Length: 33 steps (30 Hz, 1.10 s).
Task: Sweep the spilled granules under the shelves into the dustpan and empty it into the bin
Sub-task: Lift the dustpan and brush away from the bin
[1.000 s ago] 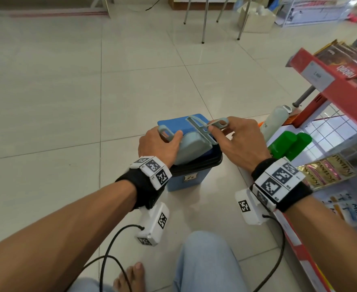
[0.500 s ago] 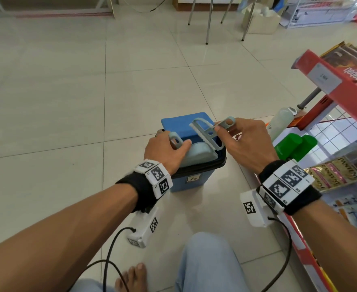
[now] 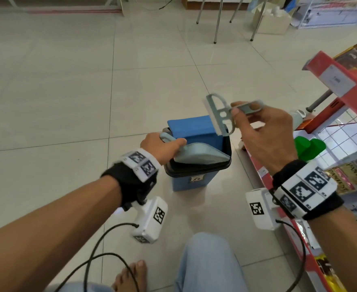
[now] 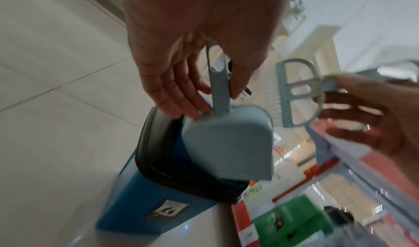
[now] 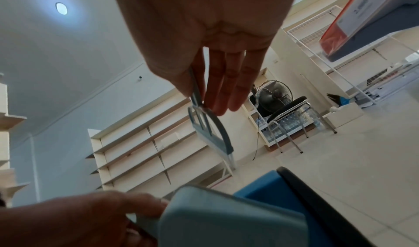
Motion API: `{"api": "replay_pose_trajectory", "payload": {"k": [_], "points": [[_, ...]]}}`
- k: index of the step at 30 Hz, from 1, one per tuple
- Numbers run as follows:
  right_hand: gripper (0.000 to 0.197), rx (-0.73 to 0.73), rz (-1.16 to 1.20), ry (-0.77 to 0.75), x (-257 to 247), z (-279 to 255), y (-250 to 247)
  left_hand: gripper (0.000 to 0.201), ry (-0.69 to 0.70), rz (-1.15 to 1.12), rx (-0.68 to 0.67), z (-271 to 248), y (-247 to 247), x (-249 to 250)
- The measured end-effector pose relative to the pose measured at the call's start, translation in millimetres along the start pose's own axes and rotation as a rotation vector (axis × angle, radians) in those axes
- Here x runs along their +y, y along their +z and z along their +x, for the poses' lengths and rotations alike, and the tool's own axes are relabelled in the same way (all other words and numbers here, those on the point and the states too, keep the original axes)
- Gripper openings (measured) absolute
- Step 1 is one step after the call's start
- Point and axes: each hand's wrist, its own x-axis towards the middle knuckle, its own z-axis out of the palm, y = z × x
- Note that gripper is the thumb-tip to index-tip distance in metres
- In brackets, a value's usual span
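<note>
A pale grey-blue dustpan [image 3: 200,155] is tipped mouth-down into the small blue bin [image 3: 192,178] with a black rim. My left hand [image 3: 163,147] grips the dustpan's handle [image 4: 216,82] at the bin's left edge. My right hand [image 3: 264,133] pinches the handle of a small grey hand brush [image 3: 219,112], held in the air above and right of the bin. In the right wrist view the brush [image 5: 208,130] hangs from my fingers, above the dustpan [image 5: 229,216]. No granules show in any view.
A red shop shelf [image 3: 342,85] with packets stands on the right; green bottles [image 3: 306,147] and a white bottle [image 3: 297,119] sit on its bottom level. Chair legs [image 3: 217,20] and a box [image 3: 270,20] stand far off. My knee and bare foot [image 3: 129,277] are below.
My right hand has lifted the brush off the dustpan, up and to the right. The dustpan has tipped further down into the bin, still in my left hand.
</note>
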Motion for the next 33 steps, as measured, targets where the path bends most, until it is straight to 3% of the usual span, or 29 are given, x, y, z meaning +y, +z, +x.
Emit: {"api": "replay_pose_trajectory", "payload": {"k": [3, 5, 10, 13, 16, 21, 23, 27, 33], "points": [[0.018, 0.019, 0.131, 0.032, -9.0, 9.6, -2.7, 0.036, -0.163, -0.231, -0.114, 2.9, -17.5, 1.3], [0.017, -0.015, 0.251, 0.096, -13.6, 13.7, -0.7, 0.038, -0.195, -0.354, -0.143, 0.9, -30.3, -6.4], [0.018, -0.264, 0.439, 0.223, -19.5, 9.4, 21.7, 0.043, -0.216, -0.551, -0.238, -10.2, -66.2, -57.7], [0.027, -0.496, 0.351, 0.186, -23.5, 4.4, 50.3, 0.050, -0.220, -0.651, -0.213, -10.1, -90.1, -89.6], [0.038, -0.757, 0.147, 0.051, -31.1, -7.1, 91.3, 0.051, -0.220, -0.577, -0.152, -6.5, -103.0, -113.0], [0.018, -1.036, -0.093, -0.018, -34.1, -33.9, 177.3, 0.029, -0.253, -0.310, -0.070, 17.0, -92.1, -146.1], [0.017, -1.068, -0.144, 0.010, -27.2, -42.3, 213.3, 0.029, -0.257, -0.282, -0.036, 31.0, -84.3, -160.2], [0.020, -1.034, -0.128, 0.210, -2.8, -59.6, 273.7, 0.032, -0.290, -0.259, -0.006, 60.9, -66.5, -185.9], [0.015, -0.808, 0.010, 0.427, 39.1, -77.2, 326.0, 0.035, -0.322, -0.010, 0.079, 90.8, -42.6, -232.4]]}}
